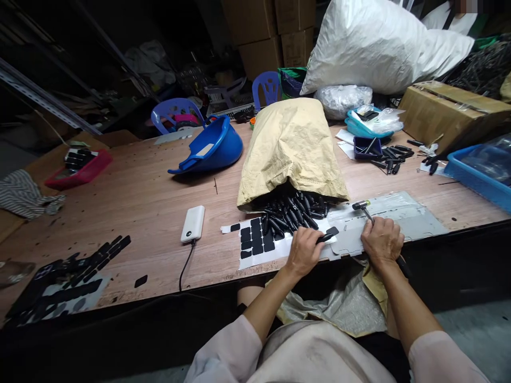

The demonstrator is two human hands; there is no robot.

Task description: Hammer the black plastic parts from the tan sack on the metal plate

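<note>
Clocked from the left hand (303,250), a stretch of bench (159,202) separates the white power bank (193,223) between nine and ten from the blue basin (223,141) farther back, and the label sheet (255,259) at nine borders the front edge. Black handles (293,213) spill near twelve; the left hand, palm down, pinches a slim black piece (325,238) between thumb and fingers. At three, the right hand (383,239) wraps its grip around a hammer (361,205), head angled toward eleven over the grey board (419,218).
</note>
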